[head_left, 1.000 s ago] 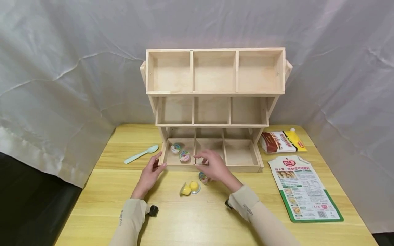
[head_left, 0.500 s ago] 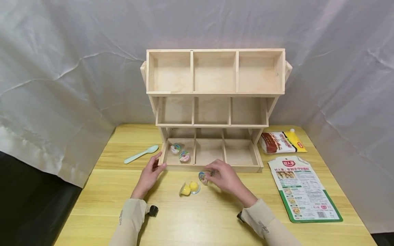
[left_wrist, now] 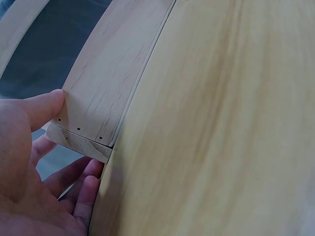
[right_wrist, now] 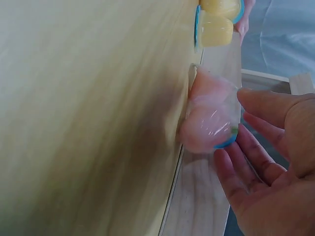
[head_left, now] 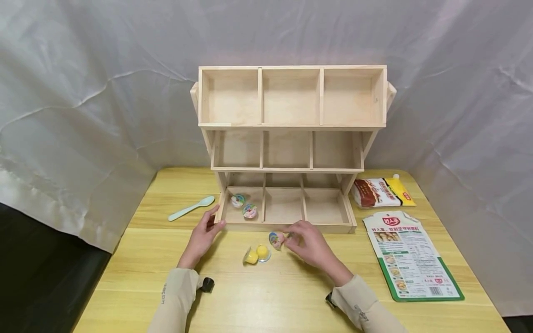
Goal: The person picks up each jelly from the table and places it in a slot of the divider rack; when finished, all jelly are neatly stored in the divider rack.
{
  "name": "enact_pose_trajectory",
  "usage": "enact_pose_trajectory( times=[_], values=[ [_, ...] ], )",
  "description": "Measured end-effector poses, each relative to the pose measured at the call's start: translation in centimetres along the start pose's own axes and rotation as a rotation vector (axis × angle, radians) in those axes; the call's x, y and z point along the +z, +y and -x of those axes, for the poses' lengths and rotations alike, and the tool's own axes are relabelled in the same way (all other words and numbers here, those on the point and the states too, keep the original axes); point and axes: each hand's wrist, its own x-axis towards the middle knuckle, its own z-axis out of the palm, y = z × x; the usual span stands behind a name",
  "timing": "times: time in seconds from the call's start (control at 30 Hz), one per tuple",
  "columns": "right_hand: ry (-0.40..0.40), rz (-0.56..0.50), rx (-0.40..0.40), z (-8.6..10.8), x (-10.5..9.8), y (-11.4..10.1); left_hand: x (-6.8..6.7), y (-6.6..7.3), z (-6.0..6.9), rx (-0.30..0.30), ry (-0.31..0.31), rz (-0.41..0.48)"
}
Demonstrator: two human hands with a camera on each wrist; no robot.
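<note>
Filling the foreground, a wood-grain table (head_left: 258,300) bears a three-tier wooden rack (head_left: 291,170), each tier split into three compartments. To the rack's right lie a white-and-green packet (head_left: 412,259) and, beyond it, a smaller red, white and yellow pouch (head_left: 381,191). The left hand (head_left: 203,240) grips the front left corner of the rack's bottom tier, its thumb on the front board and its fingers bent about the end. The right hand (head_left: 310,247) is at the pink cups (right_wrist: 207,125), its thumb and fingers parted, roughly a cup's breadth between them; whether the fingertips press on the nearer cup one cannot tell. A pale green spoon (head_left: 191,208) rests on the table left of the rack. The pink cups lie close together on the table, just before the bottom tier's middle compartment, with two yellow cups (head_left: 262,252) near them on the left. Two more cups (head_left: 250,211), with printed lids, sit in the bottom tier's left compartment.
</note>
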Motion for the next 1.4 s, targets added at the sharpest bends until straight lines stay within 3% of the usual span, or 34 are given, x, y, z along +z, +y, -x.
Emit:
enact_pose_trajectory(
  times=[0.43, 0.9, 1.4],
  values=[
    [-0.065, 0.039, 0.039, 0.6, 0.1, 0.5, 0.1, 0.2, 0.1, 0.0, -0.004, 0.003],
    [-0.082, 0.041, 0.106, 0.8, 0.5, 1.1, 0.2, 0.1, 0.1, -0.006, -0.002, 0.02],
    [-0.064, 0.047, 0.077, 0.9, 0.3, 1.3, 0.1, 0.3, 0.1, -0.005, -0.004, 0.009]
  ],
)
